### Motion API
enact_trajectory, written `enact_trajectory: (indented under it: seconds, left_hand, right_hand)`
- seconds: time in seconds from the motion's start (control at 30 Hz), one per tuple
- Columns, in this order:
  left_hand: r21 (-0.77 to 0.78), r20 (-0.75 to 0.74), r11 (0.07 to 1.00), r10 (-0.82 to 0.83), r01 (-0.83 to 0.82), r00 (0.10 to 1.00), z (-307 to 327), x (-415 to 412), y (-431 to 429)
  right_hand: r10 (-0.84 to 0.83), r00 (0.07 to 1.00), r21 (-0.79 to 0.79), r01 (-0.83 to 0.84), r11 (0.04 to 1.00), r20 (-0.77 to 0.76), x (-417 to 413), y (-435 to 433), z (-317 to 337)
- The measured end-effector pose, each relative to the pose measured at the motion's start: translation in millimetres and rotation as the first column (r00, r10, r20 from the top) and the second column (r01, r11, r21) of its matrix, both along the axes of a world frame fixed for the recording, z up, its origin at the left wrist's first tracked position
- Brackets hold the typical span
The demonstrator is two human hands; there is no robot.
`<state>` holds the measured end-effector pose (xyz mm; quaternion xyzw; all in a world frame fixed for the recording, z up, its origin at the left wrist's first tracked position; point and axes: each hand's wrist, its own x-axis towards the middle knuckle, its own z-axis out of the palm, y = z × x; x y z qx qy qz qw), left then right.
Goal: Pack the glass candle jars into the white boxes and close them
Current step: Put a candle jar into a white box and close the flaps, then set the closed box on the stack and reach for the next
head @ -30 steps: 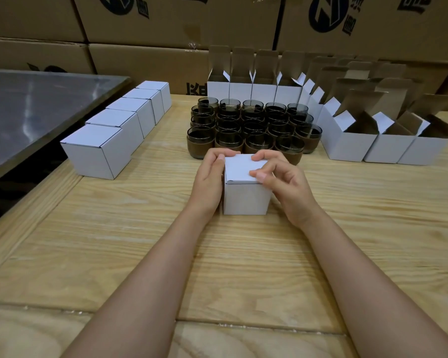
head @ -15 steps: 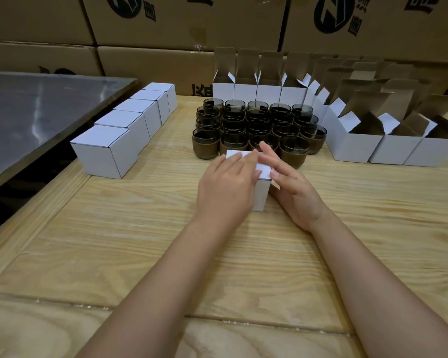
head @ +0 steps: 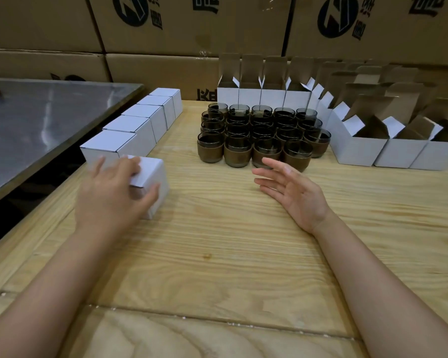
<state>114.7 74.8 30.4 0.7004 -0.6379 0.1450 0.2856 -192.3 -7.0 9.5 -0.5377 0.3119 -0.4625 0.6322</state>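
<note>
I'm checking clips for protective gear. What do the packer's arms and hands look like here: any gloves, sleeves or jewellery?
The left hand and the right hand are bare, with no gloves or rings showing. The left forearm and the right forearm are uncovered down to the frame edge, with no sleeve, watch or bracelet in view.

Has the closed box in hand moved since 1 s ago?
Yes. The closed box went left: from just in front of the candle jars to the near end of the closed-box row, gripped by the left hand.

Left hand (head: 109, 192) curled in a grip, right hand (head: 292, 192) open, fingers straight.
</note>
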Motion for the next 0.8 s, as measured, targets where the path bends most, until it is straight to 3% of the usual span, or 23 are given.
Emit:
enact_trajectory:
  seconds: [0.17, 0.53, 0.6, 0.7, 0.8]
  left_hand:
    - [-0.010, -0.042, 0.994, 0.109, -0.110, 0.993, -6, 43, -1]
    - [0.020, 0.037, 0.995, 0.100, -0.101, 0.994, -5, 66, -12]
    - [-0.037, 0.102, 0.998, 0.052, -0.049, 0.993, -8, 62, -9]
    - [-0.245, 0.246, 0.958, -0.084, 0.146, 0.965, -9, 38, -13]
    - [-0.316, 0.235, 0.892, -0.255, 0.322, 0.938, -6, -13, -29]
  right_hand:
    - [-0.005, 1.000, 0.001, 0.005, 1.000, -0.007, 0, 0, 1]
    - [-0.022, 0.999, 0.006, 0.022, 1.000, -0.025, 1, 2, 3]
    - [-0.023, 0.999, 0.008, 0.023, 1.000, -0.031, 1, 2, 3]
    - [-0.023, 0.999, 0.016, 0.024, 1.000, -0.024, 1, 1, 3]
    - [-0.021, 0.999, 0.017, 0.021, 1.000, -0.030, 2, 0, 3]
